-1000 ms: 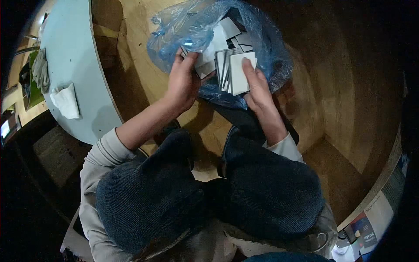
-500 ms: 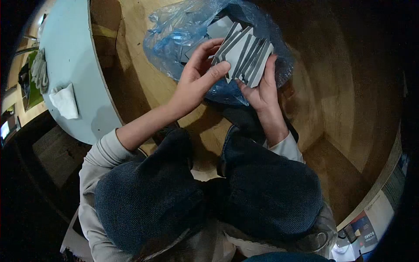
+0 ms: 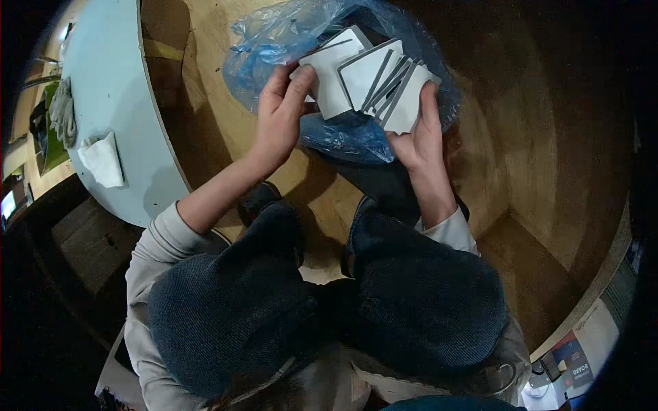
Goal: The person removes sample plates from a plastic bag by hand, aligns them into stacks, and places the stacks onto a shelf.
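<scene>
Nearest are the person's jeans (image 3: 226, 315). Past them, the right hand (image 3: 419, 140) grips a fanned stack of white, dark-edged pieces (image 3: 409, 103); the left hand (image 3: 277, 116) pinches a similar flat piece (image 3: 330, 82) just beside it — both over an open blue plastic bag (image 3: 349, 140). Off left, the pale worktop (image 3: 113, 68) carries a crumpled white cloth (image 3: 103, 159) and — beyond it — a grey glove (image 3: 63, 115).

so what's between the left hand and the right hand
In the head view: flat white dark-edged pieces, held by left hand and right hand, with a crinkled blue plastic bag beneath.
</scene>
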Motion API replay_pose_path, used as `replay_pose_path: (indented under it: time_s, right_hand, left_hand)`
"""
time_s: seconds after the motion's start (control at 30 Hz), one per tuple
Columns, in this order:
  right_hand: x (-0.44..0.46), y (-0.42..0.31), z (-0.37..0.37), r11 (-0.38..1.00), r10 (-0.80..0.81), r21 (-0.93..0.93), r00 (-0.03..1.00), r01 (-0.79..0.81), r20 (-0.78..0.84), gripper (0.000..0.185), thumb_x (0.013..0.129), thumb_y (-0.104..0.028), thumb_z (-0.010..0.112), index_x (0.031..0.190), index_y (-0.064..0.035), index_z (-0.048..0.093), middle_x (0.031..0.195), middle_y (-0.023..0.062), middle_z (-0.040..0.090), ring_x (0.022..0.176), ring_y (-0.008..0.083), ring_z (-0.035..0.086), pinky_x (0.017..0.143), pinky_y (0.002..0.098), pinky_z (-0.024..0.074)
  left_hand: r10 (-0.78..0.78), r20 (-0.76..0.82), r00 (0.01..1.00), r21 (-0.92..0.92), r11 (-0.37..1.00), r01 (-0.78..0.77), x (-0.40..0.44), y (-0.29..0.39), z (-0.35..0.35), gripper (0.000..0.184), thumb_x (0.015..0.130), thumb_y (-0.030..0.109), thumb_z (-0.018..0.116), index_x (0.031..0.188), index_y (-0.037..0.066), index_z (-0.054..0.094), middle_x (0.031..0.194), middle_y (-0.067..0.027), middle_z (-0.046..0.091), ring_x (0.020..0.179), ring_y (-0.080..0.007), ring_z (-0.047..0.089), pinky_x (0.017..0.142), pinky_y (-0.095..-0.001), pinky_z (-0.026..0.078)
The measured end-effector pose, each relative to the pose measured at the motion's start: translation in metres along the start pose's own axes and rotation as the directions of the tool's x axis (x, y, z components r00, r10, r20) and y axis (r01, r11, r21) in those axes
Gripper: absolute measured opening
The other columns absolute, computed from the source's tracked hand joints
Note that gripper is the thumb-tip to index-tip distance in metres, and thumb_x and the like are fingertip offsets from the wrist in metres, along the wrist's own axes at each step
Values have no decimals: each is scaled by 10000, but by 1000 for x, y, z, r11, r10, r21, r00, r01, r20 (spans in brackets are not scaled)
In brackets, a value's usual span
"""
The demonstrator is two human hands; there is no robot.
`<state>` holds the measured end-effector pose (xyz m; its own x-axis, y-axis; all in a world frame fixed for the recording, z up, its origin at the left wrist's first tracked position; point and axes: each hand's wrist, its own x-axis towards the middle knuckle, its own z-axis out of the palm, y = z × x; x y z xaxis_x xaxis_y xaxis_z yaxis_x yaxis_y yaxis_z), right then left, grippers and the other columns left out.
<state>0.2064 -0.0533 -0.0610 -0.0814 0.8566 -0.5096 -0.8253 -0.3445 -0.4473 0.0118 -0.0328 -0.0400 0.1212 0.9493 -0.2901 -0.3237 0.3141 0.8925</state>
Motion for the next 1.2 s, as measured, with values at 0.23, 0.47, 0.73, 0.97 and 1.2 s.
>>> replay_pose_path:
  time_s: [0.23, 0.47, 0.73, 0.97, 1.2]
  right_hand:
    - [0, -20, -13, 974, -35, -213, 984, 73, 175, 470, 886, -408, 442, 1228, -88, 409, 1183, 99, 497, 1081, 209, 493, 877, 394, 451]
    - [-2, 15, 17, 975, 6, -221, 998, 7, 61, 473, 886, -402, 443, 1234, -83, 405, 1159, 111, 516, 1044, 212, 524, 858, 381, 469]
    - [-1, 17, 0, 993, 114, -20, 983, -112, 143, 490, 891, -409, 422, 1264, -94, 372, 1177, 122, 503, 1064, 227, 510, 867, 397, 462]
    - [-16, 25, 17, 973, 130, -219, 962, -77, 241, 491, 905, -399, 393, 1283, -92, 335, 1187, 132, 475, 1097, 235, 477, 904, 392, 426]
    - [-20, 37, 18, 941, 157, -329, 966, -82, 206, 499, 894, -338, 441, 1277, -47, 307, 1156, 130, 470, 1064, 225, 488, 905, 353, 417]
  left_hand:
    - [135, -15, 991, 323, 939, -123, 11, 5, -16, 310, 878, 214, 528, 1110, 19, 461, 905, -44, 565, 717, -91, 544, 588, -231, 474]
    - [76, -13, 997, 198, 977, -72, 2, 9, 11, 285, 884, 212, 518, 1087, 15, 485, 916, -65, 561, 804, -92, 525, 608, -235, 451]
    - [-19, 212, 977, 594, 796, -113, 0, 7, -6, 390, 897, 280, 463, 1165, -1, 427, 1057, -127, 512, 968, -233, 495, 840, -329, 396]
    - [345, 283, 895, 568, 691, -446, -2, 9, 10, 636, 845, 460, 463, 1283, 18, 332, 1234, -220, 368, 1136, -373, 377, 937, -412, 326]
    - [405, 528, 747, 601, 443, -665, 2, 29, 11, 874, 741, 609, 514, 1349, 48, 232, 1367, -242, 197, 1238, -434, 239, 991, -484, 251]
